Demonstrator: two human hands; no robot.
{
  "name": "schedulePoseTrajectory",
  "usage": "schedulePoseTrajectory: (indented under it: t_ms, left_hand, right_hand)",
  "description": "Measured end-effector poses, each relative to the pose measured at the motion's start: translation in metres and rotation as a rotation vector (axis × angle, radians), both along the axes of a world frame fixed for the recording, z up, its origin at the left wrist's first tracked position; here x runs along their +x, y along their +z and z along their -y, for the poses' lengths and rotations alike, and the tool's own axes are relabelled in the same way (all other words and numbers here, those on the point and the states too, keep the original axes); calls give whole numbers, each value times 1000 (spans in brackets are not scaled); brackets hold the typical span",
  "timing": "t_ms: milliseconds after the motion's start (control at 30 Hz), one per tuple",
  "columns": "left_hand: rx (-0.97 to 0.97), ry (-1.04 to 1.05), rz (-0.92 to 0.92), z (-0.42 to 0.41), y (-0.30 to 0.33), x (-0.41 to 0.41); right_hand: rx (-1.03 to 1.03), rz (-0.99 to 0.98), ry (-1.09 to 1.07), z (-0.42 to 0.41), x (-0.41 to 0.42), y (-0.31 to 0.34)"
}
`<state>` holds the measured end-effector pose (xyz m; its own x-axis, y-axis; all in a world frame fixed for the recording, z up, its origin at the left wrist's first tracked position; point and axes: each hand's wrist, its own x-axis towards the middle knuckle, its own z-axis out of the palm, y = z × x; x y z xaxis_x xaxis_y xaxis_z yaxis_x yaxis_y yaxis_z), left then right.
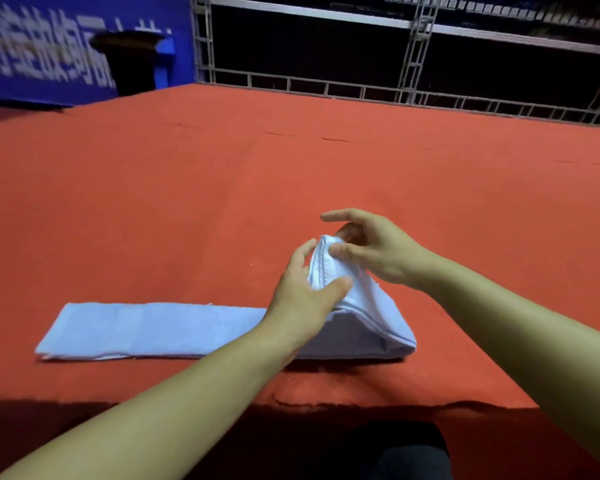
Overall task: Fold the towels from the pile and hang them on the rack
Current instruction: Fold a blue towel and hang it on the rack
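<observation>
We pinch the raised right end of the long pale-blue terry towel (160,329) with left hand (300,299) and right hand (374,249); its long axis lies leftward on the red felt table (222,188).

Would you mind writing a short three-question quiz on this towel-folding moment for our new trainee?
1. True or false: the towel lies wholly flat on the red table.
2. Which hand pinches the raised end of the towel at its top: A) left hand, B) right hand?
3. Fill in: the towel's colour is light ____.

Key:
1. False: its right end is lifted and both hands hold it.
2. B: the right hand pinches the top, and the left hand grips lower down.
3. Blue.
</observation>
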<state>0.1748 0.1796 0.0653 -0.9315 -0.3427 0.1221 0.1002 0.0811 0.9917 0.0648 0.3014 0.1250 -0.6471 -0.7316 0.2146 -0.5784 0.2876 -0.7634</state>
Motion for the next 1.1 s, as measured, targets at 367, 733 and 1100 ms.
schedulePoseTrajectory:
  t_ms: [367,733,1100]
  left_hand:
    - [-362,439,227,164,-28,106]
    - [-640,514,528,265,-50,143]
    - [-1247,128,378,259,-52,113]
  right_hand:
    - [-33,-153,340,216,60,-46]
    - [88,-169,314,335,96,-97]
    - [370,-453,-5,225,92,-97]
